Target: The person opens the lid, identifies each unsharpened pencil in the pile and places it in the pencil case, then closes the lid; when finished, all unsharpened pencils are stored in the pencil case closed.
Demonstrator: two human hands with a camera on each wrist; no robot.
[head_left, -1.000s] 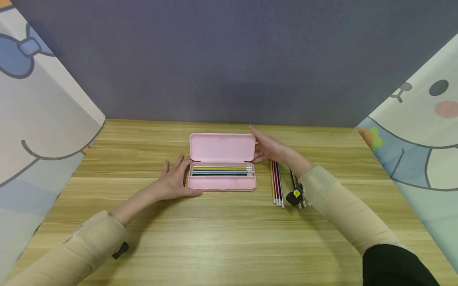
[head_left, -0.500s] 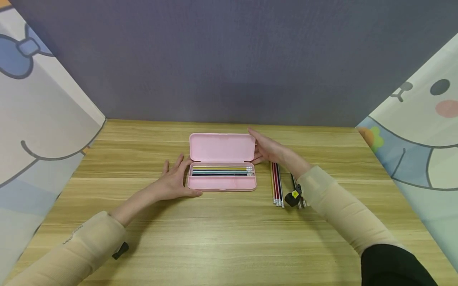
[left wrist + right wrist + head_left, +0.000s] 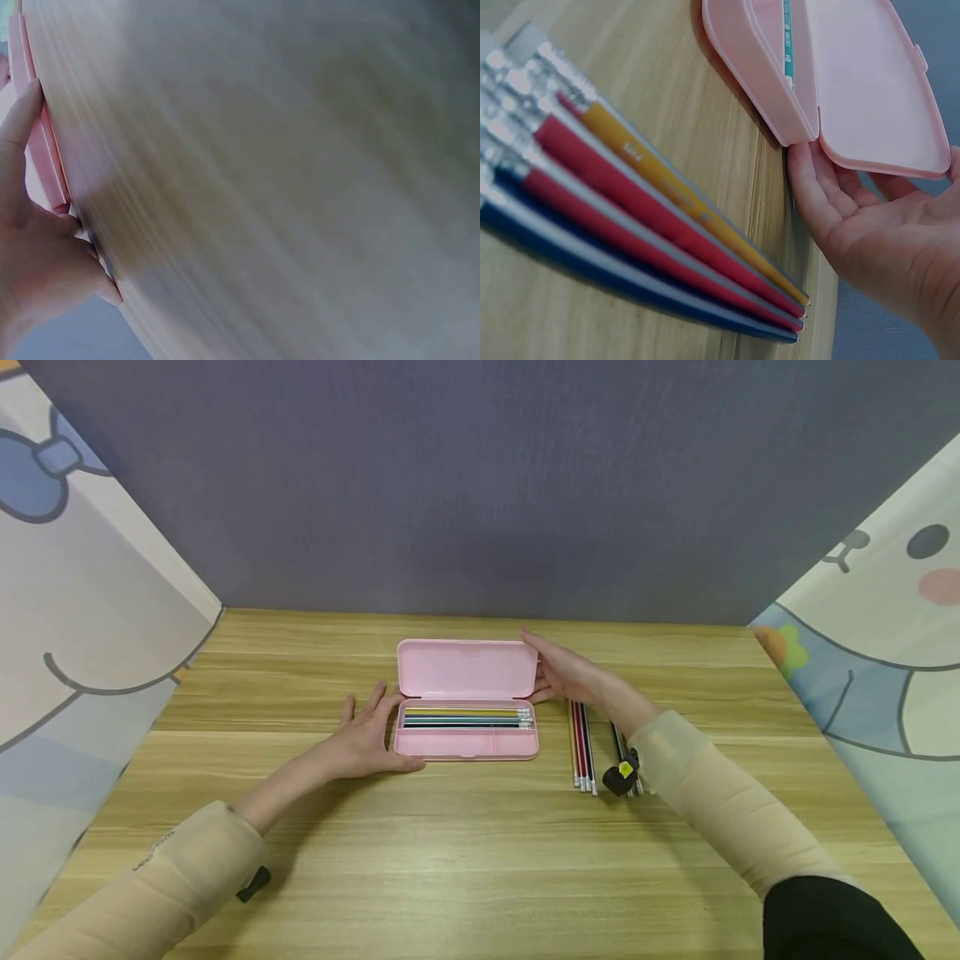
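1. Wooden table (image 3: 480,860) fills the view, a grey wall behind it and cartoon panels on both sides.
2. Pink pencil case (image 3: 466,699) lies open in the middle, lid (image 3: 465,669) tipped back, pencils in its tray.
3. Left hand (image 3: 365,739) lies flat on the table with its fingers spread and straight, thumb along the case's near left corner, gripping nothing.
4. Right hand (image 3: 566,672) is relaxed and open, fingertips at the lid's right end; the wrist view shows the lid edge over the palm, fingers loosely cupped beneath it.
5. Loose pencils (image 3: 582,747) lie just behind that wrist, near a small black sharpener (image 3: 619,774).
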